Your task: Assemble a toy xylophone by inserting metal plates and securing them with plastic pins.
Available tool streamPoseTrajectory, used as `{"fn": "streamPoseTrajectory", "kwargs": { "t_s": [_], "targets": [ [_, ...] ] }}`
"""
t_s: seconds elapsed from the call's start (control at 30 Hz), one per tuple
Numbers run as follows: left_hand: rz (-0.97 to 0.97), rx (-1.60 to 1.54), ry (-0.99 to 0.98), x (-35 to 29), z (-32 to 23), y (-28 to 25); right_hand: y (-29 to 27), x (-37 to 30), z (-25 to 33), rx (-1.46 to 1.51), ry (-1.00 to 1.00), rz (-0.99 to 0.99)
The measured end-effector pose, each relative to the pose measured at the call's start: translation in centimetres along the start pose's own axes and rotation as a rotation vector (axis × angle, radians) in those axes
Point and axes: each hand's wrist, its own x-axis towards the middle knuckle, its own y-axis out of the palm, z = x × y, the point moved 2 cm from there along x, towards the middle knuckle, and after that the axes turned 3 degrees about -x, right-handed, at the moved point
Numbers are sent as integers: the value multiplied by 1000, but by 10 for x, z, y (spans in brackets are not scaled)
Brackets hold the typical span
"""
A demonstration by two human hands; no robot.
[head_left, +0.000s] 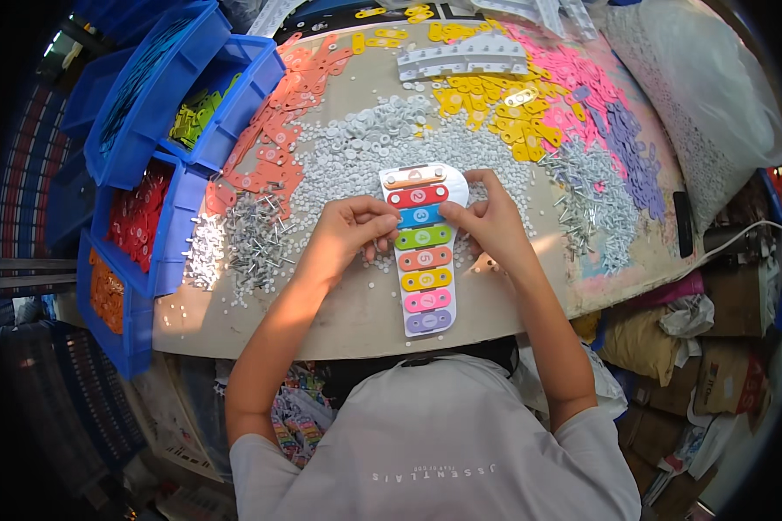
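Note:
A toy xylophone with a white base [459, 181] lies in front of me on the table, its coloured bars in a column. White round caps sit on both ends of the red bar [418, 196] near the top. My left hand [349, 233] is pinched at the left end of the blue bar [420, 217]; whatever is between its fingertips is too small to make out. My right hand [495, 221] grips the xylophone's right edge, thumb pressed on the blue bar's right end. Lower bars, such as the green one [426, 237], show dark holes at their ends.
White caps [382, 122] spread behind the xylophone. Metal pins lie in a left pile [256, 234] and a right pile [582, 195]. Orange [274, 130], yellow [517, 113], pink [573, 78] and purple bars [632, 156] ring them. Blue bins [169, 230] stand left, a clear sack [704, 95] right.

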Motion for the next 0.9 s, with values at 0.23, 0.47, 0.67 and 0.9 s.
{"fn": "streamPoseTrajectory", "kwargs": {
  "t_s": [0.23, 0.47, 0.67, 0.9],
  "targets": [
    [0, 37, -21, 4, -2, 0, -3, 4, -3, 9, 26, 62],
    [48, -30, -102, 8, 3, -2, -4, 10, -6, -5, 19, 101],
    [-60, 164, -107, 14, 4, 4, -7, 9, 3, -31, 20, 137],
    [6, 35, -184, 18, 0, 12, -6, 15, 15, -57, 70, 307]
  ]
}}
